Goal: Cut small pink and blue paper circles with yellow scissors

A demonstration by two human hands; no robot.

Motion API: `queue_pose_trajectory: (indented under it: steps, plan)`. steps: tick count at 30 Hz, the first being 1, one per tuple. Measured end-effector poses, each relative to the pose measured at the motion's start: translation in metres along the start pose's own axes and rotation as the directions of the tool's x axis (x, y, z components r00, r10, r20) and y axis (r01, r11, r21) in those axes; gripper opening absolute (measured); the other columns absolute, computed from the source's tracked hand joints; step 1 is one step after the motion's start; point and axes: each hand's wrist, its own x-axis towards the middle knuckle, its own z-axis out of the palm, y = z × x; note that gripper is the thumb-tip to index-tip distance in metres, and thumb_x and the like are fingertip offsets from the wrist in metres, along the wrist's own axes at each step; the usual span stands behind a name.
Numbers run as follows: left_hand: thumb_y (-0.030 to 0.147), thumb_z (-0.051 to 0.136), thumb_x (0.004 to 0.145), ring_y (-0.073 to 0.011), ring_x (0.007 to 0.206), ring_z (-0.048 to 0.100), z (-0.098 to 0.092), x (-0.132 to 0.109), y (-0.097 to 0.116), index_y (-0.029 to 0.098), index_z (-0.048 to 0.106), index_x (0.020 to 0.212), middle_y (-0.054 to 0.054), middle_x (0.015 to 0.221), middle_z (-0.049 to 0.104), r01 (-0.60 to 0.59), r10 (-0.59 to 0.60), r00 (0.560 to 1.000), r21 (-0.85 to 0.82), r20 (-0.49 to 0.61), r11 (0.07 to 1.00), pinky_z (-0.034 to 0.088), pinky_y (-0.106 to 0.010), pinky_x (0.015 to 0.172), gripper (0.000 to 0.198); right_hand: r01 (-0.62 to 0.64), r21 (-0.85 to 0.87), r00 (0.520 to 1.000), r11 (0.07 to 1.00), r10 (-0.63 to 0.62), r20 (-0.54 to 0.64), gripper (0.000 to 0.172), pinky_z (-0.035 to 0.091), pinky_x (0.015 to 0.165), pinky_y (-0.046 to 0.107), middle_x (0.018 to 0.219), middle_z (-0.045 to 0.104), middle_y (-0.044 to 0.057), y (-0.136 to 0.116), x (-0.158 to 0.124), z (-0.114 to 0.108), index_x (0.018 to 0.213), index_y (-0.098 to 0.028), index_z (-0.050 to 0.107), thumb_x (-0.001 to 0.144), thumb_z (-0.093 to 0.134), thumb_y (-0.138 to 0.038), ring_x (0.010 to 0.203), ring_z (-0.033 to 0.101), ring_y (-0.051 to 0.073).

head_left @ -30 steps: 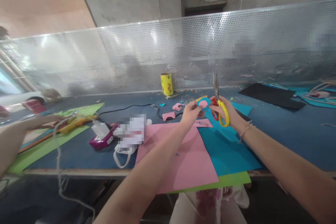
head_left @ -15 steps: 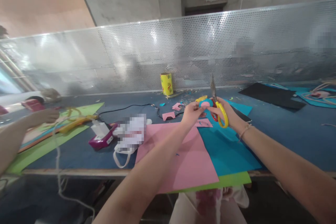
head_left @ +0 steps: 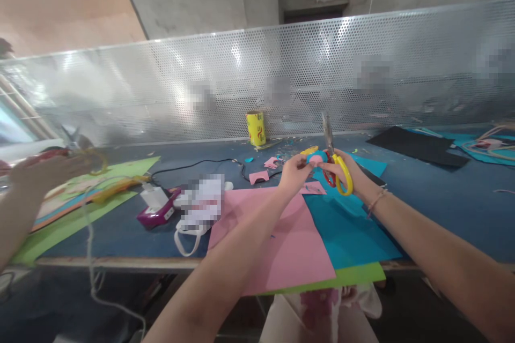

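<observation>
Between my two hands is a small blue and pink paper piece point(head_left: 317, 159). My left hand point(head_left: 295, 171) pinches its left side. The fingertips of my right hand point(head_left: 349, 171) touch its right side, and that hand also holds scissors point(head_left: 343, 174) with yellow and red handles, blades pointing up and away. Below my hands lie a pink sheet point(head_left: 277, 241) and a blue sheet point(head_left: 354, 236), with a green sheet point(head_left: 358, 277) showing underneath. A pink offcut point(head_left: 314, 188) rests just under my left hand.
A yellow can-like container point(head_left: 256, 128) stands near the perforated metal screen point(head_left: 225, 86). Pink scraps point(head_left: 258, 177) and a black cable lie beyond the sheets. A purple power strip point(head_left: 156, 214) and a white strap point(head_left: 187, 246) are left. Another person's hand point(head_left: 48, 169) holds scissors at far left. Black sheets point(head_left: 418, 147) lie right.
My hands stay almost in place, with the paper piece and scissors shifted very slightly. At far left, the other person's hand has risen and scissors now show in it.
</observation>
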Motion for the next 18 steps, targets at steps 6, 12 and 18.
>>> queue_pose_trajectory:
  steps: [6, 12, 18]
  plan:
    - [0.017, 0.069, 0.073, -0.0080, 0.054, 0.053, -0.003, 0.005, -0.007, 0.016, 0.056, 0.068, 0.004, 0.056, 0.055, -0.023, 0.025, 0.999, 0.037, -0.043, 0.999, 0.048, -0.021, 0.058, 0.014, -0.039, -0.019, 0.999, 0.999, 0.039, 0.008, 0.039, 0.032, 0.032, 0.024, 0.045, 0.045, -0.009, 0.009, 0.004, -0.002, 0.078, -0.024, 0.052, 0.059, 0.081, -0.042, 0.033, 0.041, 0.010]
    - [0.022, 0.071, 0.073, -0.0084, 0.056, 0.055, -0.012, 0.016, -0.013, 0.017, 0.054, 0.069, 0.006, 0.057, 0.054, -0.024, -0.003, 0.965, -0.097, -0.264, 0.995, 0.049, -0.023, 0.064, 0.018, -0.004, -0.146, 0.999, 0.989, -0.002, -0.038, 0.042, 0.032, 0.036, 0.025, 0.052, 0.049, -0.008, 0.026, 0.016, -0.008, 0.085, -0.023, 0.054, 0.063, 0.075, -0.052, 0.037, 0.041, 0.010]
    - [0.020, 0.071, 0.075, -0.0085, 0.055, 0.058, -0.018, 0.019, -0.004, 0.018, 0.051, 0.077, 0.006, 0.061, 0.055, -0.053, -0.090, 0.918, -0.344, -0.386, 0.937, 0.050, -0.025, 0.068, 0.020, 0.314, -0.463, 0.947, 0.829, -0.311, 0.085, 0.035, 0.051, 0.066, 0.035, 0.076, 0.066, 0.004, 0.053, 0.021, -0.013, 0.079, -0.022, 0.056, 0.072, 0.065, -0.055, 0.070, 0.063, 0.021]
